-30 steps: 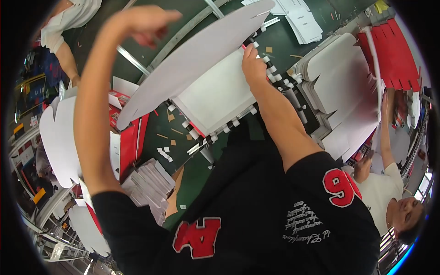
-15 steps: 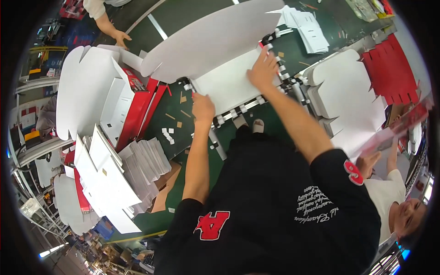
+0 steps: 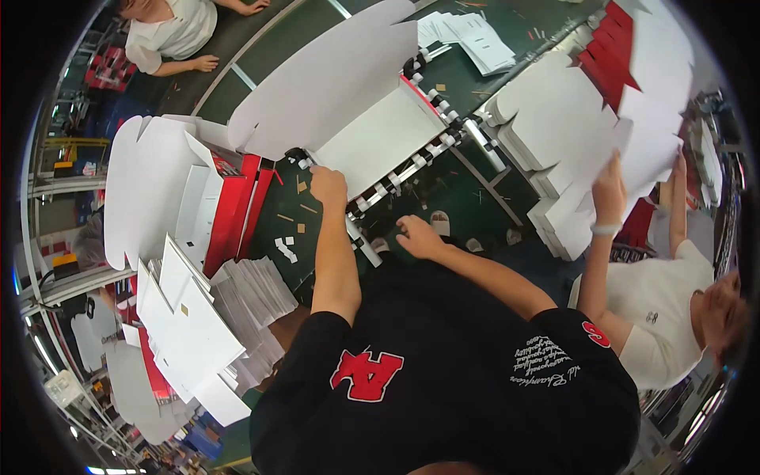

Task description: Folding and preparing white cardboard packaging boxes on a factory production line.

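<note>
I see a big white cardboard sheet above the green table. My left hand presses the white card stack; my right hand hangs loosely curled, empty, nearby.

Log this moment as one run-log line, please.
left hand: on near edge of white die-cut cardboard sheet | right hand: at green table edge, holding nothing

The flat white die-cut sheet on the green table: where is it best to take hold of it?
Probably the near notched edge of the white sheet, from the person's side. That edge overhangs the green table, the left hand is already on its corner, and a large white board covers the far side.
</note>
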